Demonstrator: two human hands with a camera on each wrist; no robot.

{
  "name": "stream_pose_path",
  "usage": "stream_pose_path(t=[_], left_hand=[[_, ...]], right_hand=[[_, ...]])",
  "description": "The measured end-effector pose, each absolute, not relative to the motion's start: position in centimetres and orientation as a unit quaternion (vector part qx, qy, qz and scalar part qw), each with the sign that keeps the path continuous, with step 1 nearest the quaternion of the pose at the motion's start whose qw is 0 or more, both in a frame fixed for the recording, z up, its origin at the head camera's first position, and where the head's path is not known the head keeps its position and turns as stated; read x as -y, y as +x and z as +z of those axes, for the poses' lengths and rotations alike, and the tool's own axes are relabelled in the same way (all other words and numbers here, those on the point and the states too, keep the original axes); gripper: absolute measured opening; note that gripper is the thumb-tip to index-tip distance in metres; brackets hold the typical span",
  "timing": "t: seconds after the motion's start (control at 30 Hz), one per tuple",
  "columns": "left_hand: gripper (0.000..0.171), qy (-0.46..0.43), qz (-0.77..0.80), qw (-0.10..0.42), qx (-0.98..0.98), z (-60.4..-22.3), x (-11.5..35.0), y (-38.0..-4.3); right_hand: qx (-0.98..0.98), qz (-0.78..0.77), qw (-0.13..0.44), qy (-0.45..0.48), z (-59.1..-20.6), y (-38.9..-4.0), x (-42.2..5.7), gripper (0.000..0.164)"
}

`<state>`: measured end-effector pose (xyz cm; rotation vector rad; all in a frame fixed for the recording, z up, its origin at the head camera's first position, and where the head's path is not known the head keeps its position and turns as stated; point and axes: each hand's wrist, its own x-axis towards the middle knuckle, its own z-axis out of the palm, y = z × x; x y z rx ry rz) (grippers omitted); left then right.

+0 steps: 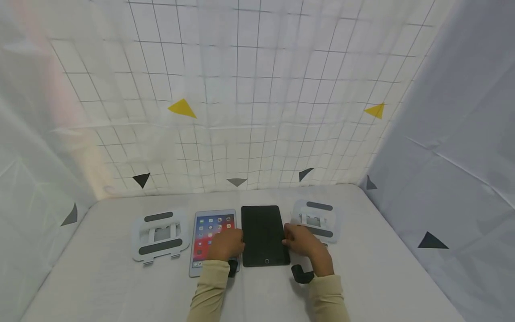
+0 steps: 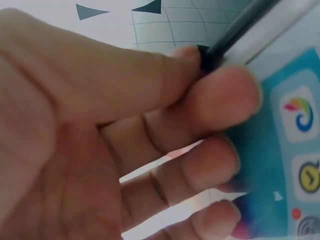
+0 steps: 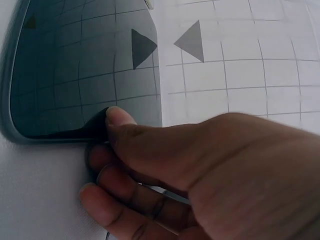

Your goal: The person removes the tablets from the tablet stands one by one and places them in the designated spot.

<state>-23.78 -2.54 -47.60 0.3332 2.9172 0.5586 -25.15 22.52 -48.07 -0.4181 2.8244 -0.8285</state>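
A black-screened tablet (image 1: 263,237) lies between my two hands in the head view. My left hand (image 1: 225,244) pinches its left edge; in the left wrist view the thumb (image 2: 125,75) and index finger meet on the dark rim. At the opposite edge my right hand (image 1: 301,241) pinches the same tablet, its thumb (image 3: 145,145) on top and curled fingers below. Partly under my left hand is a white-framed tablet (image 1: 201,230) with a lit screen full of icons. The right wrist view shows the black screen (image 3: 75,75) reflecting the grid.
A white folding stand (image 1: 161,237) with grey pads is on the left of the table (image 1: 100,286). A second similar stand (image 1: 318,219) lies just beyond my right hand. A gridded white sheet (image 1: 257,112) hangs at the back, with plain sheets at both sides.
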Motion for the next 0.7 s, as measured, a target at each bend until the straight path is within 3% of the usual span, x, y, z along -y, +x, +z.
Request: stream_pose_path(t=[0.7], left_hand=[[0.015,0.115,0.201,0.115,-0.966,-47.4,3.5,-24.0]], right_hand=[[-0.949,-0.275,0.1,-0.12,-47.5,-25.4,-22.0,0.016]])
